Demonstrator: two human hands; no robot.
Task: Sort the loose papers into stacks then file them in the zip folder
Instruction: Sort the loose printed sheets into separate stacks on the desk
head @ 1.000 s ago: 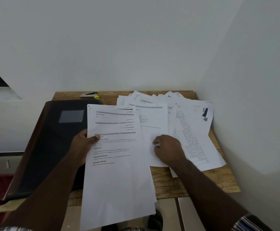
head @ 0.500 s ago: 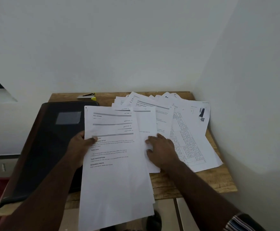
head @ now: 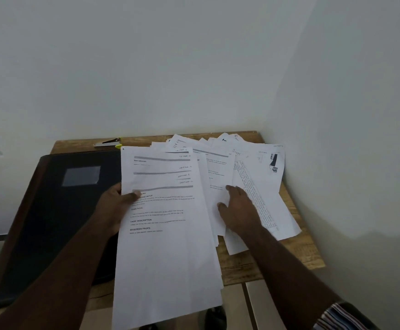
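Note:
My left hand (head: 116,208) grips the left edge of a stack of printed white sheets (head: 163,246), thumb on top; the stack hangs over the table's front edge. My right hand (head: 238,210) lies flat, fingers spread, on the sheet next to the stack. Loose papers (head: 258,177) fan out across the right half of the wooden table (head: 244,270), some with tables and a small photo. The black zip folder (head: 58,210) lies closed on the left half, partly under my left forearm.
A small stapler (head: 107,142) with a yellow tip sits at the back of the table. White walls close in behind and to the right. The table's front edge is near me, with floor tiles below.
My right hand has slid leftward across the loose papers, drawing a sheet toward the stack held by my left hand. The left hand has stayed in place.

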